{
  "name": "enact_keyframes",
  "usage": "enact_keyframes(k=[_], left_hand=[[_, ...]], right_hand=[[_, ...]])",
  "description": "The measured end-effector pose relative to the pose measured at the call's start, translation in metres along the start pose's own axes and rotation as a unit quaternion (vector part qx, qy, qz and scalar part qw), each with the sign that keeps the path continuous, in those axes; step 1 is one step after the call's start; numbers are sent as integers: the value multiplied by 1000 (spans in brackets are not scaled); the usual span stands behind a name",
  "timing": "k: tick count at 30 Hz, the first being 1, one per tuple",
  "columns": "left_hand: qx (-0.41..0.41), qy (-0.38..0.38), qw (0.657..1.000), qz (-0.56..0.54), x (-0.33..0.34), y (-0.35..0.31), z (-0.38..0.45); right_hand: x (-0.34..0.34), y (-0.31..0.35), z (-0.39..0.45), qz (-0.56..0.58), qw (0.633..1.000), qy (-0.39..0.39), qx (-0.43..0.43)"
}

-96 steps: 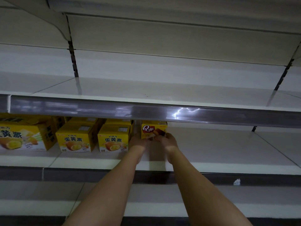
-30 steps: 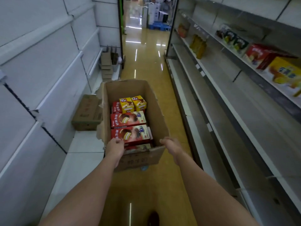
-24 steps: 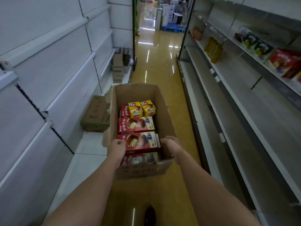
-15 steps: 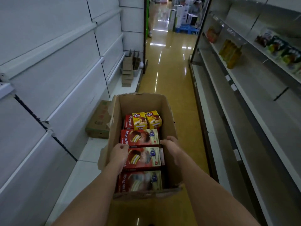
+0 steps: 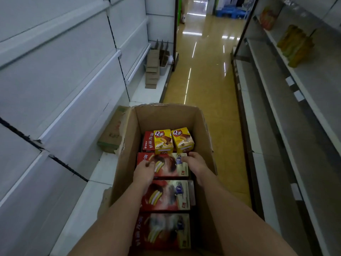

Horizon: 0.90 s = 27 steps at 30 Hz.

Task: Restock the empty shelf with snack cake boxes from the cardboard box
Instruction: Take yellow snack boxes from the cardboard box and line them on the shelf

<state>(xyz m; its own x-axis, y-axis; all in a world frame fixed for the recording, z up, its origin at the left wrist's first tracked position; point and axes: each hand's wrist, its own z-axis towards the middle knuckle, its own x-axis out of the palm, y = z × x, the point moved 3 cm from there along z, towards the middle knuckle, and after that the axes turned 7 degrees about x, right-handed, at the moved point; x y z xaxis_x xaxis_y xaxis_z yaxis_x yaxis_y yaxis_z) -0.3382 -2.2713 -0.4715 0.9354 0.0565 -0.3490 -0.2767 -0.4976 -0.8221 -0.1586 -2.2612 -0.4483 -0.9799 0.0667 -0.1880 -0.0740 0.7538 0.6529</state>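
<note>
An open carton (image 5: 166, 115) is standing on the yellow floor (image 5: 208, 80) of the aisle, its flaps up and its left wall torn along the edge. Inside, three red boxes are lying flat in a row toward the camera: the far red box (image 5: 169, 164), the middle one (image 5: 166, 195) and the near one (image 5: 162, 231), each showing a cut chocolate pie. Behind them two small yellow boxes (image 5: 173, 140) are standing side by side, with another red pack (image 5: 148, 141) upright on their left.

Both hands are reaching down into the carton. The left hand (image 5: 144, 172) is resting on the left part of the far red box, fingers bent over its face. The right hand (image 5: 194, 163) is curling at that box's right end, just below the yellow boxes. Whether either is truly gripping is not clear.

Compared with half a second ago, the hands are sitting one box further in, having left the middle box for the far one, and the carton is filling more of the view.

Bare shelves (image 5: 299, 126) are running along the right; a closed brown case (image 5: 112, 133) is sitting by the carton's left.
</note>
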Motion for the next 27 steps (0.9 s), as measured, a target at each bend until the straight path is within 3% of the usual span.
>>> enact_keyframes(k=[8,16,27], left_hand=[[-15,14,999,29,24,5,84],[-18,16,999,-44,59,12,136],[-38,-21,999,-15,81,23,191]], right_hand=[[10,20,85,14,998,-51,25],[22,10,159,152,975,-114,117],[36,-9,249,244,943,-163,159]])
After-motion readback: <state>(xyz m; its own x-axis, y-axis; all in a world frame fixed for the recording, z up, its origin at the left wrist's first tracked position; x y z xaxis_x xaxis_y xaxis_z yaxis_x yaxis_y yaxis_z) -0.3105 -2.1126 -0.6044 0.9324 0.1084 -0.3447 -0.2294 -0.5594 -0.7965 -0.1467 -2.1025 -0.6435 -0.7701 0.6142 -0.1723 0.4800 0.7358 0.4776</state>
